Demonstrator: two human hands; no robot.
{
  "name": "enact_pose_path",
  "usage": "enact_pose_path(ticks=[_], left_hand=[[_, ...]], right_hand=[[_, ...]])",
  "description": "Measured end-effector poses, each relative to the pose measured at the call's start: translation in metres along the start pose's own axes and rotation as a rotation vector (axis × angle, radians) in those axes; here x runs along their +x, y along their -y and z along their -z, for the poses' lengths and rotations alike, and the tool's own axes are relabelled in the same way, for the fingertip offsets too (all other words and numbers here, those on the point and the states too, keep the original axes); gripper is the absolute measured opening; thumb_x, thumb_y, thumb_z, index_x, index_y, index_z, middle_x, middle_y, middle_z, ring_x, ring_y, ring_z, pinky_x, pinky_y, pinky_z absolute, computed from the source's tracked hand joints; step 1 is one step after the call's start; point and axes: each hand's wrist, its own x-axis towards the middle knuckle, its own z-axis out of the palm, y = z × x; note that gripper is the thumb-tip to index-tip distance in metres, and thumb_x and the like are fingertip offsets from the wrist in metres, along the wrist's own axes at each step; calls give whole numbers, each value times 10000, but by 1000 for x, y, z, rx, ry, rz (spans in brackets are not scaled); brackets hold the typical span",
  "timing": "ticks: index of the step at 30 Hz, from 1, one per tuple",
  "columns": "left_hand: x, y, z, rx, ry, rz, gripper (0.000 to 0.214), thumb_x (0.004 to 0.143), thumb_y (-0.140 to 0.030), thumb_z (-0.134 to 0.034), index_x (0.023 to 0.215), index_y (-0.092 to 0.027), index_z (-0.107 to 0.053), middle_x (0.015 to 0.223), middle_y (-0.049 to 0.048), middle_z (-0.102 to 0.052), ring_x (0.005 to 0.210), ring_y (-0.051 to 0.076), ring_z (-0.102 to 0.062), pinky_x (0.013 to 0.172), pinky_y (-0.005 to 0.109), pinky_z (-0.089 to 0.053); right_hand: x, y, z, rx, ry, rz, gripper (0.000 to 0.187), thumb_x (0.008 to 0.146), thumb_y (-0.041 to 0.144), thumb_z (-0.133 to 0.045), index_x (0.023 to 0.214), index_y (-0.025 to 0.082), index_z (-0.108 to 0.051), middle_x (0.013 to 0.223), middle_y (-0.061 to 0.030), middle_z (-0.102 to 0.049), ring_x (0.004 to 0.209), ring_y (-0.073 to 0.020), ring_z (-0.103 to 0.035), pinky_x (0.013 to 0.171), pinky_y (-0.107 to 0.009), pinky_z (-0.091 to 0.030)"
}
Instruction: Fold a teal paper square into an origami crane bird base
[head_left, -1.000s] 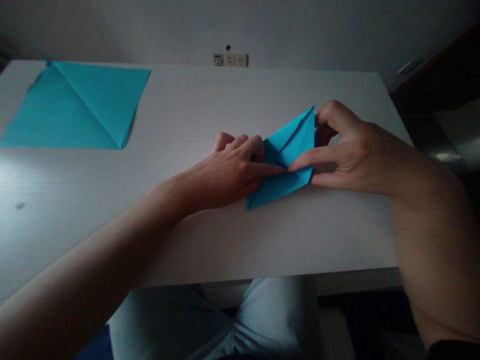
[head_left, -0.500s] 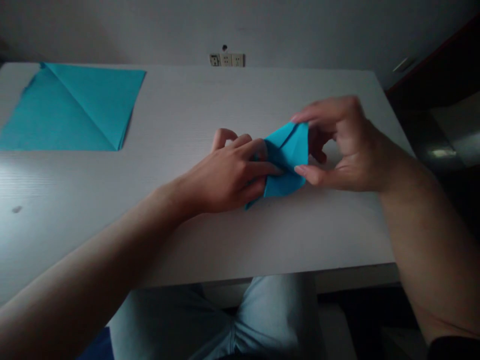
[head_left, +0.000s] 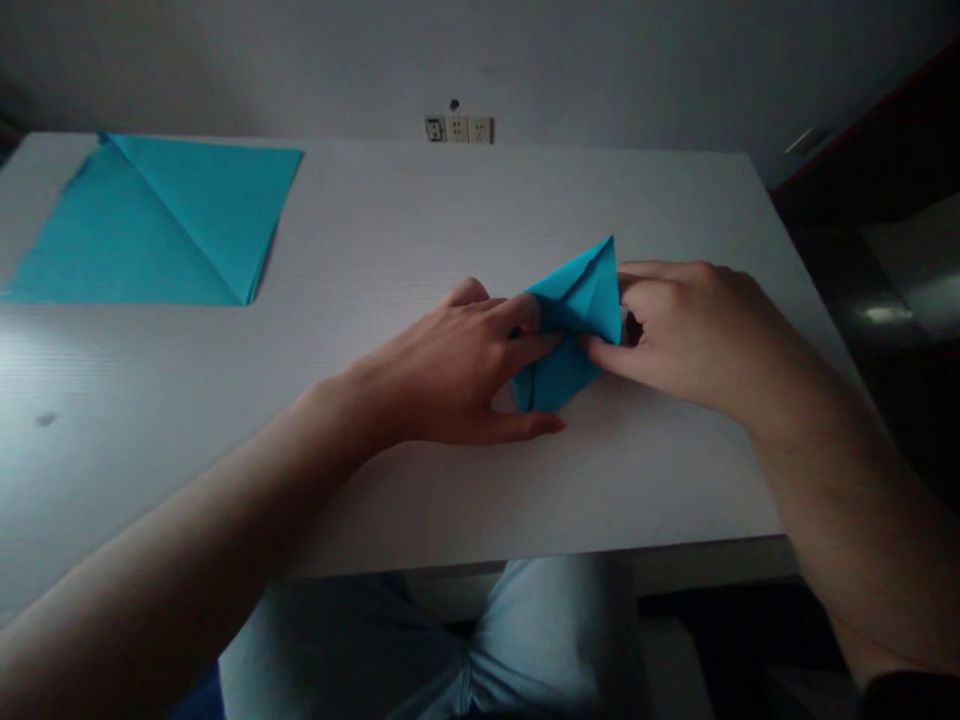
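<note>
A small piece of folded blue paper (head_left: 574, 375) lies on the table in front of me, one pointed flap standing up at its far right corner. My left hand (head_left: 465, 360) holds its left side, the index fingertip pressed onto the middle folds and the thumb stretched out along the near edge. On the right side, my right hand (head_left: 682, 320) pinches the paper, thumb on top near the centre crease. The other fingers of that hand are curled behind the raised flap and partly hidden.
A stack of larger blue paper sheets (head_left: 172, 230), creased along a diagonal, rests at the far left of the white table (head_left: 375, 220). Wall sockets (head_left: 459, 130) sit just above the table's back edge. My legs (head_left: 540, 630) are below the front edge.
My right hand has left the flap's top corner and come lower, its thumb now nearer the centre. My left thumb has stretched out to the right. The paper has turned slightly.
</note>
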Motion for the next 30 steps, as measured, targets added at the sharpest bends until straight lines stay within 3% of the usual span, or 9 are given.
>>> enact_pose_path(ticks=[2, 4, 9, 12, 15, 18, 21, 25, 30], left_hand=[[1, 0, 0, -3, -11, -15, 519, 1189, -612, -836, 1586, -280, -877, 1376, 143, -863, 1108, 313, -825, 1134, 507, -583], [2, 1, 1, -27, -20, -28, 385, 1216, -533, -802, 1494, -289, -911, 1346, 122, -884, 1026, 274, -821, 1076, 476, -597], [3, 10, 7, -61, -158, 83, 206, 1184, -425, -807, 1067, -260, -846, 1075, 40, -864, 874, 212, -743, 977, 435, -582], [2, 16, 7, -111, -278, 212, 311, 1040, -422, -961, 1256, -246, -823, 1234, 78, -861, 932, 223, -729, 880, 407, -577], [2, 20, 4, -150, -225, 219, 377, 1026, -319, -897, 1394, -251, -853, 1420, 129, -838, 1015, 258, -774, 873, 420, -599], [4, 19, 3, -141, -118, 198, 262, 1054, -202, -757, 1258, -249, -915, 1310, 118, -863, 1051, 282, -806, 943, 448, -610], [4, 17, 6, -106, -82, 192, 252, 1056, -187, -746, 1214, -252, -931, 1172, 95, -865, 994, 278, -781, 903, 436, -576], [5, 14, 8, -74, -88, 201, 242, 1125, -268, -766, 1294, -243, -937, 1145, 103, -865, 967, 282, -757, 851, 416, -531], [8, 10, 3, -31, -59, 255, 153, 1176, -269, -819, 1273, -204, -918, 1178, 103, -860, 1006, 260, -748, 893, 375, -516]], right_hand=[[1, 0, -2, -4, -22, 0, 86, 1029, 280, -873, 1003, 290, -792, 1071, -85, -873, 848, -304, -751, 639, -437, -441], [2, -4, -5, 66, -54, 28, 139, 1107, 349, -842, 983, 304, -801, 1063, -73, -858, 853, -295, -756, 643, -442, -494], [4, -16, -15, 211, -54, 118, 199, 1189, 434, -790, 1021, 339, -840, 988, -48, -794, 848, -287, -742, 667, -437, -534], [6, -18, -18, 200, -52, 162, 99, 1139, 343, -813, 1060, 310, -864, 1078, -74, -838, 950, -313, -786, 742, -444, -559], [8, -22, -19, 263, -10, 260, 91, 1122, 305, -828, 1131, 319, -918, 1157, -83, -887, 1066, -344, -823, 885, -472, -635], [8, -29, -20, 324, 31, 346, 170, 1124, 272, -819, 1196, 342, -956, 1227, -82, -922, 1122, -353, -850, 968, -495, -672], [7, -34, -21, 328, 39, 364, 196, 1127, 274, -817, 1242, 342, -962, 1265, -82, -933, 1118, -350, -866, 970, -496, -681], [6, -29, -21, 323, 25, 301, 221, 1139, 277, -811, 1314, 315, -940, 1298, -96, -931, 1121, -345, -881, 974, -491, -688], [6, -14, -22, 267, 14, 190, 208, 1166, 257, -762, 1263, 315, -937, 1266, -104, -924, 1115, -360, -891, 935, -496, -680]])
